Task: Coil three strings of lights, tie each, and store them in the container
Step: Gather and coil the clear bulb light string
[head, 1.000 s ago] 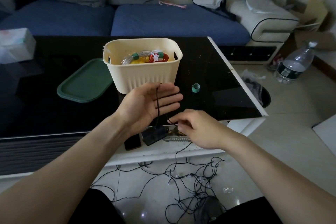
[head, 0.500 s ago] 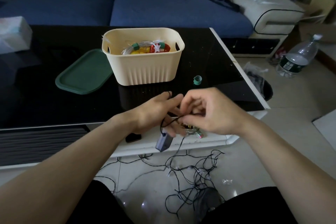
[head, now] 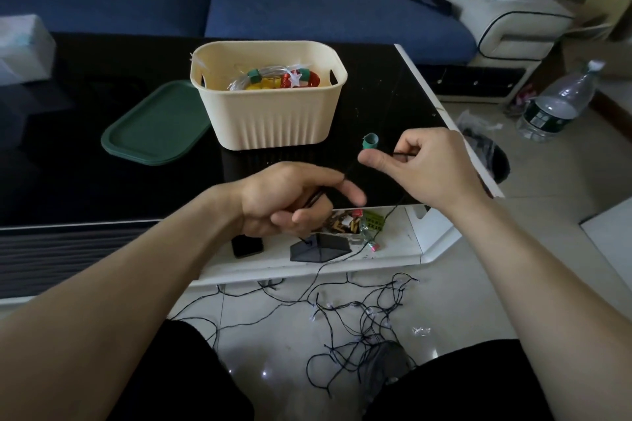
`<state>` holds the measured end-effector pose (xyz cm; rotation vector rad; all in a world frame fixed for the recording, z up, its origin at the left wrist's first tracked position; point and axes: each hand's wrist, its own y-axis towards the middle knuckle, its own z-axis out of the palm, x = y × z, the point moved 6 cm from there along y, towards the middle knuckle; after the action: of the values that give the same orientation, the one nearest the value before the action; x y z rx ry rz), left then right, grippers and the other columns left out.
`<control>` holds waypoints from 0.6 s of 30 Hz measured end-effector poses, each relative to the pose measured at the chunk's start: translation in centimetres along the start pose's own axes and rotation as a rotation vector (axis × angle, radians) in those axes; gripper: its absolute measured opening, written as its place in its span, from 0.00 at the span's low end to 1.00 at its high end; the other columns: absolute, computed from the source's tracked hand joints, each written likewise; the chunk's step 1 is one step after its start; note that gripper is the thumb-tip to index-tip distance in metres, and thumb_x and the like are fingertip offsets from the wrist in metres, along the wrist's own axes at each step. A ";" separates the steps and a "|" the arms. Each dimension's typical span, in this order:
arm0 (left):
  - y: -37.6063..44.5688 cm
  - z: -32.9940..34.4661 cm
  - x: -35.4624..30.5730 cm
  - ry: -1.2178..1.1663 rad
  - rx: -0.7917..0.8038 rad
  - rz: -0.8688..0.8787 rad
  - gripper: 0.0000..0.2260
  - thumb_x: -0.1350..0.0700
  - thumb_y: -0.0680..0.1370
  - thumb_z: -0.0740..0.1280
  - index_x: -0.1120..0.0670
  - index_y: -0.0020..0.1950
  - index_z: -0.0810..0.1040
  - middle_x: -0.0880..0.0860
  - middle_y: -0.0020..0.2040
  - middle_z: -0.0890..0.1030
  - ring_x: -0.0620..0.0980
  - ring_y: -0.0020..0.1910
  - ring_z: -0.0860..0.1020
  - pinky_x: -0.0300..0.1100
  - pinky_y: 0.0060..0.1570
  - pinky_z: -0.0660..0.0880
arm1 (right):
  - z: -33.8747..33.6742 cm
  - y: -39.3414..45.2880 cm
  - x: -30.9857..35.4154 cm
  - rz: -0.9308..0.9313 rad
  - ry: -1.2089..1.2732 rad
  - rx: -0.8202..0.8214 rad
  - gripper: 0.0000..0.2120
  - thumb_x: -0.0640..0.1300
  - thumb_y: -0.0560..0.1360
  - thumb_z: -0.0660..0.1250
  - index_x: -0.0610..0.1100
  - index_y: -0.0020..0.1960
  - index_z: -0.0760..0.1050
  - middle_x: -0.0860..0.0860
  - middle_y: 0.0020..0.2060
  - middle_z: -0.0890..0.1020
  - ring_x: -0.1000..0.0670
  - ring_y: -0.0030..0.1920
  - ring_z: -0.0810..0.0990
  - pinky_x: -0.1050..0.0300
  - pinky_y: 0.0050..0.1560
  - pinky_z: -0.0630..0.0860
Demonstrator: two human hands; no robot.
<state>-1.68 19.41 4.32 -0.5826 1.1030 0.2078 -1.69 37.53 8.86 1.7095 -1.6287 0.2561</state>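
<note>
A tangled black light string [head: 359, 314] lies loose on the pale tiled floor [head: 513, 284], bottom centre; its small bulbs are hard to make out. Above it, a black battery box [head: 319, 247] hangs below the left hand [head: 287, 200], whose curled fingers grip the wire. The right hand [head: 427, 167] pinches the same wire, which runs diagonally between both hands. Beyond, on the black glass table [head: 68, 164], stand a green tie ring [head: 370, 141], a cream container [head: 270, 94] holding coiled lights, partly hidden by its wall, and a green lid [head: 154, 126]. A blue sofa [head: 307, 10] fills the top.
</note>
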 end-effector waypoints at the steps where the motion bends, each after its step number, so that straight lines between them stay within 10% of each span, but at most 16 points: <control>1: -0.1 0.2 0.1 -0.014 0.021 -0.002 0.17 0.52 0.84 0.53 0.62 0.56 0.77 0.49 0.20 0.65 0.42 0.16 0.58 0.34 0.19 0.55 | 0.0 -0.1 0.4 -0.018 0.023 -0.048 0.26 0.62 0.70 0.75 0.42 0.29 0.73 0.52 0.23 0.74 0.56 0.26 0.72 0.69 0.29 0.68; 4: -0.5 0.3 -0.4 -0.225 -0.004 0.109 0.13 0.54 0.83 0.54 0.57 0.48 0.75 0.47 0.18 0.62 0.41 0.15 0.58 0.35 0.18 0.51 | 0.4 -0.1 0.9 -0.002 0.094 -0.036 0.25 0.57 0.76 0.71 0.42 0.30 0.71 0.50 0.23 0.73 0.55 0.26 0.72 0.68 0.30 0.67; 9: -2.1 -2.9 -3.4 -0.577 -0.203 0.473 0.16 0.54 0.85 0.51 0.56 0.63 0.76 0.46 0.23 0.68 0.41 0.19 0.63 0.34 0.21 0.59 | 3.7 -1.9 -0.4 0.278 0.428 0.499 0.21 0.52 0.84 0.59 0.42 0.36 0.71 0.51 0.24 0.69 0.50 0.29 0.75 0.52 0.49 0.77; 14: -2.8 -3.8 -4.1 -0.670 -0.351 0.534 0.21 0.51 0.85 0.51 0.61 0.74 0.67 0.57 0.46 0.85 0.52 0.42 0.84 0.44 0.41 0.82 | 4.1 -2.7 -0.3 0.238 0.371 0.560 0.14 0.49 0.83 0.61 0.46 0.47 0.83 0.48 0.26 0.68 0.49 0.27 0.66 0.59 0.31 0.69; 18: -2.0 -3.1 -3.4 -0.646 -0.308 0.470 0.22 0.46 0.83 0.56 0.61 0.70 0.66 0.63 0.61 0.79 0.65 0.61 0.79 0.64 0.61 0.75 | 5.7 -4.0 2.0 0.058 0.074 0.730 0.10 0.52 0.81 0.65 0.54 0.47 0.83 0.55 0.27 0.77 0.56 0.27 0.71 0.61 0.31 0.66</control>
<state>-4.77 16.45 7.01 -0.4669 0.5590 0.9207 0.43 32.04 4.57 2.1334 -1.6352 1.0309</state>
